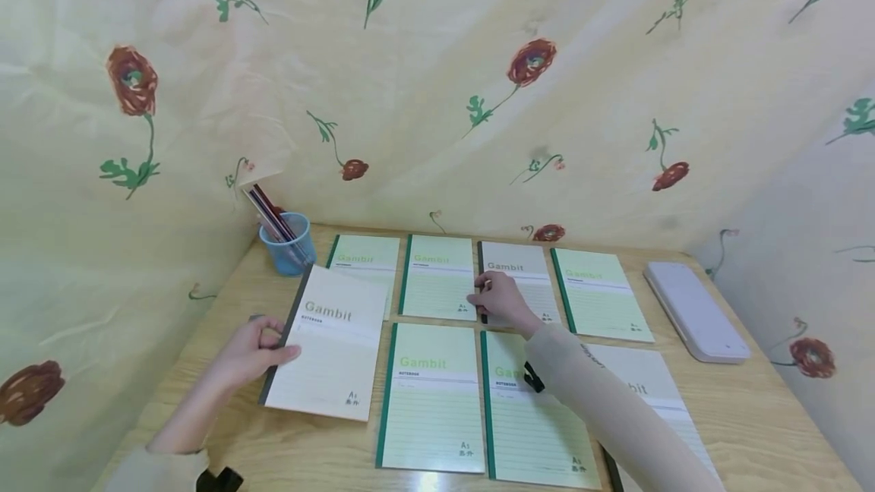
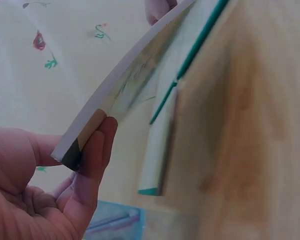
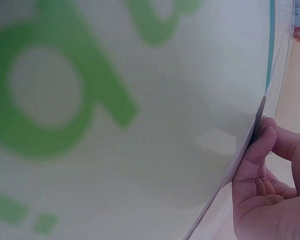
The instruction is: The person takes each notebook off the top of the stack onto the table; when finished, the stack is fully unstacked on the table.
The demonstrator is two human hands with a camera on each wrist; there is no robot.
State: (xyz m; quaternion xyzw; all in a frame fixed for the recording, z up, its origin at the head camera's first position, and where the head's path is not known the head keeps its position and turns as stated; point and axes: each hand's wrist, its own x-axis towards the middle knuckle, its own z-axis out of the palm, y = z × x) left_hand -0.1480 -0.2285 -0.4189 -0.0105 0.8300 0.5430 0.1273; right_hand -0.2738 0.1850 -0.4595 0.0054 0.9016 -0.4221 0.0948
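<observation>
My left hand (image 1: pixel 249 351) grips a white notebook (image 1: pixel 335 355) by its dark spine, thumb on the cover and fingers behind. It is raised and tilted, overlapping a green-spined notebook (image 1: pixel 365 253) behind it in the head view. From the left wrist, the held notebook (image 2: pixel 105 92) shows nearly edge-on. In the back row, my right hand (image 1: pixel 506 301) pinches the left edge of another dark-spined white notebook (image 1: pixel 526 275). The right wrist view has the thumb and fingertips of that hand (image 3: pixel 270 185) at the dark edge, with large green print filling much of the frame.
Several green-spined notebooks (image 1: pixel 431 416) lie in two rows on the wooden table (image 1: pixel 759 416). A dark-spined one (image 1: pixel 673 393) is partly under the right sleeve. The blue cup (image 1: pixel 290 241) of pencils stands back left. A pale flat case (image 1: pixel 693 310) lies at the right.
</observation>
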